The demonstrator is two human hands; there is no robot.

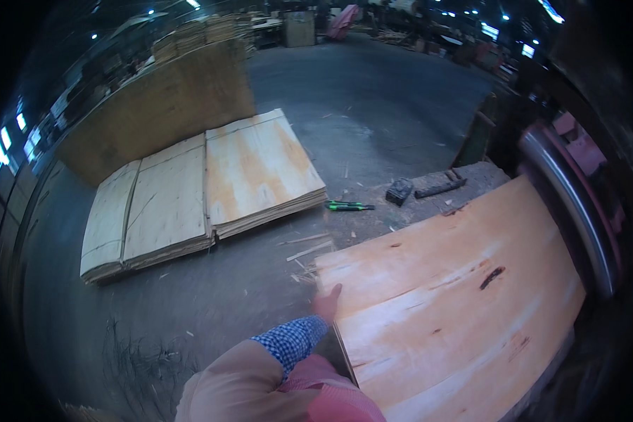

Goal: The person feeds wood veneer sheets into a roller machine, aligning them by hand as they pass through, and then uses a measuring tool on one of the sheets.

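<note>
My left hand [326,304], its sleeve ending in a blue checked cuff, is at the left edge of a large veneer sheet [429,302]. The thumb lies at the top of that edge and the fingers fold down out of sight, closed on it. The sheet is pale pinkish wood with a dark knot and a few small marks. Its right end reaches a shiny metal roller [573,204]. Whether further sheets lie beneath it, I cannot tell. My right hand is out of the picture.
Bundled stacks of veneer [260,165] lie on the floor to the left, before an upright brown board [169,105]. Between them and the sheet are a green-and-black tool [349,206], a dark block [399,190], a dark bar [440,188] and wood scraps [309,251].
</note>
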